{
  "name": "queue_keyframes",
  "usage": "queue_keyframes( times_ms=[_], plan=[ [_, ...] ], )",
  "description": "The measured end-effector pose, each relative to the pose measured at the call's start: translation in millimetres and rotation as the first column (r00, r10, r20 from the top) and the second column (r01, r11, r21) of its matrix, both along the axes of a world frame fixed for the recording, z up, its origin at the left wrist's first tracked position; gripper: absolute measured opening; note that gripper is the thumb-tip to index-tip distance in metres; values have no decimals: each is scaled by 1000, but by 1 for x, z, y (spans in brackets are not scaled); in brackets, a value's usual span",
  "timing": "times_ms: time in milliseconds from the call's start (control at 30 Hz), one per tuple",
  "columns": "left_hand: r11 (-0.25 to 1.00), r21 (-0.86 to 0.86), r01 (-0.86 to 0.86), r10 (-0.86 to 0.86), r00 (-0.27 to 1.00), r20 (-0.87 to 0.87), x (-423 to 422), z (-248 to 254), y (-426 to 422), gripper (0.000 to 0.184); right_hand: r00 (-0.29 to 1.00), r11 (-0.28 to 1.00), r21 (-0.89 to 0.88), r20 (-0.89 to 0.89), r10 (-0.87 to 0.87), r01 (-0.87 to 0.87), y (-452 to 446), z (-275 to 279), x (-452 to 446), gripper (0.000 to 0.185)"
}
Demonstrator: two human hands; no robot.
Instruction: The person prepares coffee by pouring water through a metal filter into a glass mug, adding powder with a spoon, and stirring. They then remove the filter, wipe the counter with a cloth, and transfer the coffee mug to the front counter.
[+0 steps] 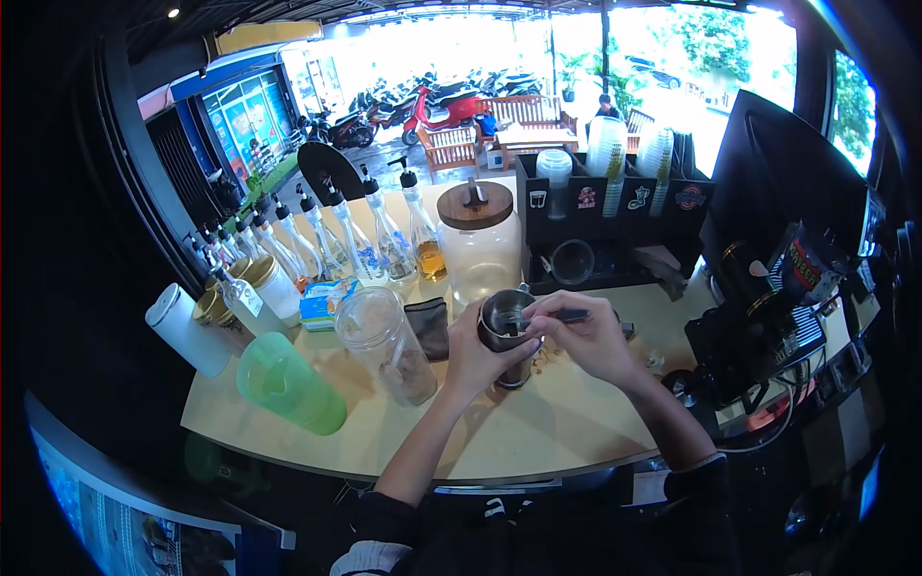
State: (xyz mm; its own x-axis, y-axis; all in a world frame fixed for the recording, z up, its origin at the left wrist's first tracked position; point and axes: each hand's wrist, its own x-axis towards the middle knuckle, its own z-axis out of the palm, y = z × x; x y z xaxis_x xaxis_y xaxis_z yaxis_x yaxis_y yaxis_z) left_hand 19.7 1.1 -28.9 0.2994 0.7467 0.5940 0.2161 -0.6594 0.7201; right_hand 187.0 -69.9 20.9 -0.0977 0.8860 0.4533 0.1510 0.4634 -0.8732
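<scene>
My left hand point(473, 350) is wrapped round a dark metal cup point(506, 312) with an open top, held above the wooden counter. My right hand point(588, 336) pinches a thin dark-handled tool point(569, 315) whose tip reaches into the cup; the tip itself is too small to make out. Directly below the cup stands a dark cylindrical base point(514, 374), and I cannot tell whether the two are joined. Left of my left hand are a tall clear lidded container point(389, 360) and a folded dark cloth point(427, 328).
A green pitcher point(288, 384) stands at the counter's left front. Pump bottles point(423, 235) line the back left, beside a wooden-lidded glass jar point(477, 250). A black organizer point(615, 197) holds cups at the back. A dark machine point(749, 346) sits on the right.
</scene>
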Motion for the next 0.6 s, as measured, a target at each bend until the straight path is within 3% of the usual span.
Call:
queue_keyframes(
  times_ms=[67,133,167,233,367,433,600],
  plan=[
    [999,15,-29,30,999,-41,0,1,1,68,998,999,33,-59,-10,12,-1,1,5,14],
    [1000,-10,29,-29,999,-15,0,0,3,67,983,969,202,84,-161,141,-2,1,7,13],
    [1000,-9,30,-30,999,-17,0,0,3,67,983,969,202,82,-162,143,-1,1,7,13],
    [998,-41,47,-48,999,-10,-1,1,3,67,894,883,422,286,-345,206,-1,0,3,14],
    [996,-48,76,-77,997,-4,-1,3,5,67,906,897,409,294,-304,168,1,-8,-3,14],
    [989,-58,137,-137,991,7,-2,7,7,67,952,956,283,262,-156,78,1,-9,-2,14],
    [983,-15,181,-181,983,-12,-8,12,16,72,961,933,339,198,-193,118,4,-5,0,13]
  ],
)
